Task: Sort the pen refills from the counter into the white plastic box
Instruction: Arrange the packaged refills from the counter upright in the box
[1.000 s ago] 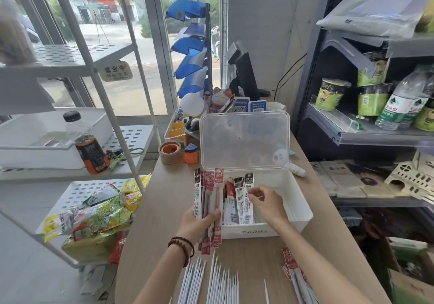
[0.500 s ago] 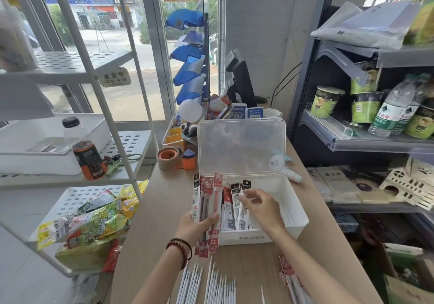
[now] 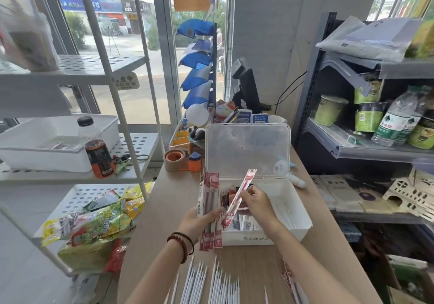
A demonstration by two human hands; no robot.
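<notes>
**Task item: pen refills in narrow red-and-white printed sleeves.**
- A bundle of sleeved refills [image 3: 209, 206] is standing upright just beside the box's front left corner. The left hand [image 3: 199, 220] is gripping it, fingers and thumb curling round its middle.
- A single red-and-clear sleeved refill [image 3: 237, 200] is tilting above the box, its top end leaning toward the lid. The right hand [image 3: 257, 204] is pinching it near mid-length between thumb and fingertips.
- More sleeved packets [image 3: 244, 221] are lying flat inside the white rectangular plastic box [image 3: 303, 212], toward its left side.
- The box's translucent hinged lid [image 3: 246, 148] is standing open behind it.
- Bare white loose refills [image 3: 211, 282] are lying in rows near the counter's front edge.
- A few further red sleeved packets [image 3: 290, 280] are lying to the right of those rows.
- A dark beaded bracelet [image 3: 180, 245] is circling the left wrist.

**Surface**
- A pale wood-grain counter [image 3: 164, 209] is carrying the box.
- A brown tape roll with an orange core [image 3: 175, 159] is sitting at the counter's far left.

**Room**
- A white perforated metal rack [image 3: 138, 144] is standing to the left.
- It is holding a black-capped plastic bottle with an orange label [image 3: 96, 148] and, lower down, bright yellow-green snack bags [image 3: 98, 219].
- Grey metal shelving [image 3: 328, 139] on the right is holding green paper cups [image 3: 366, 115] and a clear water bottle [image 3: 397, 120].
- A black screen on a stand [image 3: 246, 87] is facing away at the counter's far end.
- Glass windows behind are showing a street.
</notes>
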